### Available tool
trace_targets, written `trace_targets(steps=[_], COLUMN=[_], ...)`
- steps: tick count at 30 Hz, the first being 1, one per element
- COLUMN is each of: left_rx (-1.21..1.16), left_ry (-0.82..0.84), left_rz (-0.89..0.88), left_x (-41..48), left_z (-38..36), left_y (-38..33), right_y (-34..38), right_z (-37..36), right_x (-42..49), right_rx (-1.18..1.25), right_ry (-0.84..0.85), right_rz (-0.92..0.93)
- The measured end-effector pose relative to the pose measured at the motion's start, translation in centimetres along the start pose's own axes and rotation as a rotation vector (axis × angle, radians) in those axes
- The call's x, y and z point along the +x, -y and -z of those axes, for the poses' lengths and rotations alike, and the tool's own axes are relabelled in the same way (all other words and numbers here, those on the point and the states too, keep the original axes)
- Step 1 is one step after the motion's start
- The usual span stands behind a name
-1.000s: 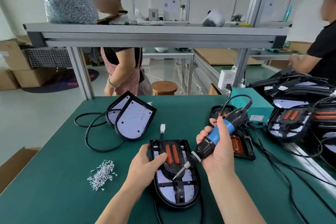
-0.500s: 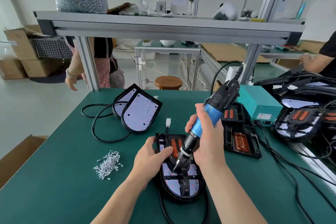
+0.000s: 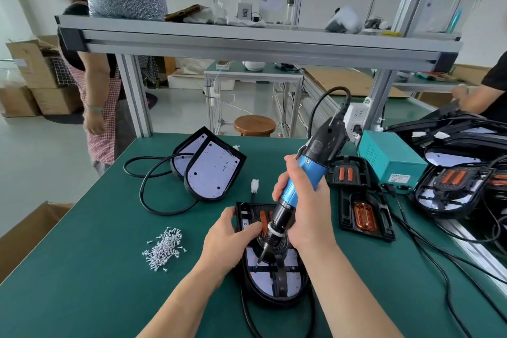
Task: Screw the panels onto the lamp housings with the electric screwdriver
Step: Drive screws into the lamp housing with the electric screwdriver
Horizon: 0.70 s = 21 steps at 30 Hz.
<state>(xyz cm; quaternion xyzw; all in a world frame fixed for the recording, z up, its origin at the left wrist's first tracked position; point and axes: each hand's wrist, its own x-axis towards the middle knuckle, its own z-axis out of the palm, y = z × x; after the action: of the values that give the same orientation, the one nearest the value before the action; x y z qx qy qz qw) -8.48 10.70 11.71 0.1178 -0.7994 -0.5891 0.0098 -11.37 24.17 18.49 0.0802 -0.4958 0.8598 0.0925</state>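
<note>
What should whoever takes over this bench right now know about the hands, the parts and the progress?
Right hand grips the electric screwdriver, bit down on the panel of the near lamp housing.
Left hand holds that housing by its left edge.
Loose screws lie in a pile to its left.
Two housings with bare boards sit behind; spare panels lie right.
Screws already driven: cannot tell.
Left: finish this panel, then the other two.
</note>
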Motion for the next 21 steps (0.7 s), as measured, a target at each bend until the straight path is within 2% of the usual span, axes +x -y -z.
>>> trace_targets(steps=[12, 21], left_rx=[0.033, 0.051], left_ry=[-0.016, -0.020], left_rz=[-0.016, -0.025], left_x=[0.1, 0.2], left_z=[-0.1, -0.1], left_y=[-0.1, 0.1], right_y=[0.4, 0.4], right_z=[-1.5, -1.4], right_x=[-0.5, -1.0], right_rx=[-0.051, -0.052], right_ry=[0.181, 0.211], right_rz=[0.033, 0.045])
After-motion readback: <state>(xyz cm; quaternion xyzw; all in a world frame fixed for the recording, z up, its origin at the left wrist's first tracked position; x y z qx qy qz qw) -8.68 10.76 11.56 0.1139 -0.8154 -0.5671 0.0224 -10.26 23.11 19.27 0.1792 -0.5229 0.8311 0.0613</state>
